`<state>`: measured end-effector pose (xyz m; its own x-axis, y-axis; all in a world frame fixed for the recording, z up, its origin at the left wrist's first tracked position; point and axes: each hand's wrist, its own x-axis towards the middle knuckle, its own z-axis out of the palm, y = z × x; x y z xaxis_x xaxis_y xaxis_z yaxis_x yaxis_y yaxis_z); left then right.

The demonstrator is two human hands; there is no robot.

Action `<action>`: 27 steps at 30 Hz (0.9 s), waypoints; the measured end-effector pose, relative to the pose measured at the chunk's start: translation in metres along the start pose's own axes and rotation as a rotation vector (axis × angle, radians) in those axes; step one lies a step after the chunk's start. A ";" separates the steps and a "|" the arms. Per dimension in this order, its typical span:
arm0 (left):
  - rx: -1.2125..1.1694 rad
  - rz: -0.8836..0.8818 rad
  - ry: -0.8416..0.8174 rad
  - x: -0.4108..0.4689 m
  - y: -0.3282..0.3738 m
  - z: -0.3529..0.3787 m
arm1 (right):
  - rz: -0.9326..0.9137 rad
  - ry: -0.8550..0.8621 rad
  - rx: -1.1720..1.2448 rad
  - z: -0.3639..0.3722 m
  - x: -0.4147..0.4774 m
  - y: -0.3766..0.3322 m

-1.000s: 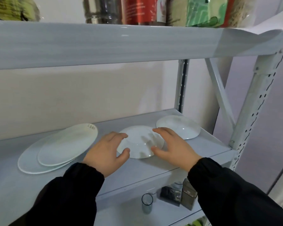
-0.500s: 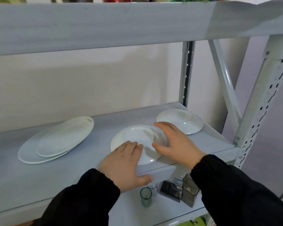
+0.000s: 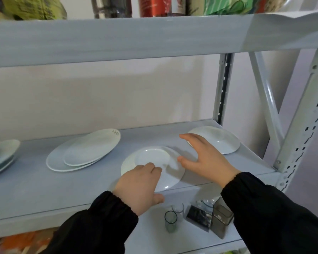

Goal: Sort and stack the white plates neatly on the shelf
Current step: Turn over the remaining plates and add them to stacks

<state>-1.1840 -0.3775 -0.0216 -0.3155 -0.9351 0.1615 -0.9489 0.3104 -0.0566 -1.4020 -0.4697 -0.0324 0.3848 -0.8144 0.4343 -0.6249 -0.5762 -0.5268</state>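
Here the left hand (image 3: 140, 184) pinches the glossy white plate's (image 3: 169, 173) near rim, right hand (image 3: 206, 158) spread

My left hand (image 3: 140, 187) lies palm down on the near rim of the middle plate (image 3: 170, 173), fingers curled, thumb tucked below its edge. My right hand (image 3: 207, 159) hovers open just right of that plate, fingers spread. Black sleeves cover both forearms.
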 end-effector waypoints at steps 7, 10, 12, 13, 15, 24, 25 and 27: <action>-0.244 -0.078 -0.101 0.011 -0.012 0.012 | 0.017 0.014 0.017 -0.001 -0.004 -0.002; -0.248 -0.007 0.000 0.011 -0.008 0.014 | 0.037 0.009 0.029 -0.001 -0.003 -0.003; -0.177 0.054 0.073 0.006 -0.002 0.017 | 0.046 0.012 0.037 0.000 -0.002 -0.003; -0.130 0.069 0.100 0.003 0.000 0.018 | 0.049 0.011 0.040 0.000 -0.002 -0.003; -0.066 0.059 0.131 0.002 -0.002 0.018 | 0.051 0.005 0.041 0.001 -0.002 -0.003; -0.182 0.042 0.148 0.003 -0.021 0.019 | 0.071 -0.048 0.011 0.007 0.000 -0.002; -0.243 0.040 0.146 0.001 -0.027 0.021 | 0.077 -0.066 0.002 0.008 0.000 -0.001; -0.366 0.030 0.145 -0.001 -0.038 0.022 | 0.092 -0.113 -0.019 0.010 0.000 0.001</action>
<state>-1.1475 -0.3918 -0.0414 -0.3156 -0.8989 0.3039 -0.8692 0.4023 0.2873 -1.3959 -0.4713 -0.0405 0.3989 -0.8668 0.2992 -0.6734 -0.4984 -0.5460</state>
